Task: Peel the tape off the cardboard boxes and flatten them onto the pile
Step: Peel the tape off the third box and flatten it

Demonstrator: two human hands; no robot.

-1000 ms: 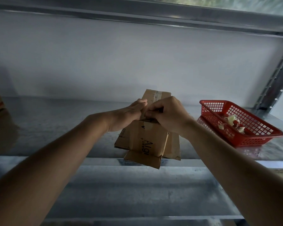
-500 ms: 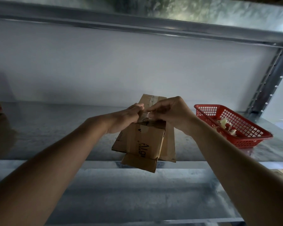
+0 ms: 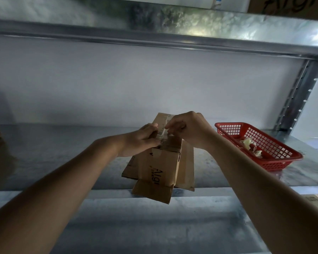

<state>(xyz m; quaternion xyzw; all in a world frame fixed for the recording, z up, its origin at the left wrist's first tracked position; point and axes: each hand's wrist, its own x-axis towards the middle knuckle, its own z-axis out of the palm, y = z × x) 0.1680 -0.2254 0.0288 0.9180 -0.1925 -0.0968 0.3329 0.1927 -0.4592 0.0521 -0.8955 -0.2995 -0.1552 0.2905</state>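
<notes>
Your right hand (image 3: 189, 130) fingertips pinch a translucent strip of tape (image 3: 165, 130), lifting it off the brown cardboard box (image 3: 161, 169). Your left hand (image 3: 140, 139) curls round the box's upper left side. The box sits half-collapsed, flaps splayed, at the metal shelf's (image 3: 62, 154) front edge, mid-width. Toward the right end, a red plastic mesh basket (image 3: 275, 158) holds crumpled tape scraps (image 3: 250, 144).

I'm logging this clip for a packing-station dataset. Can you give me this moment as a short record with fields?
setting: metal shelf, white wall behind
work item: cardboard box on the shelf, partly flattened
tape: strip lifted off the box top
left hand: holds the box top steady
right hand: grip pinches the tape strip
red basket: right of the box, holds crumpled scraps
stage: tape peeling under way
</notes>
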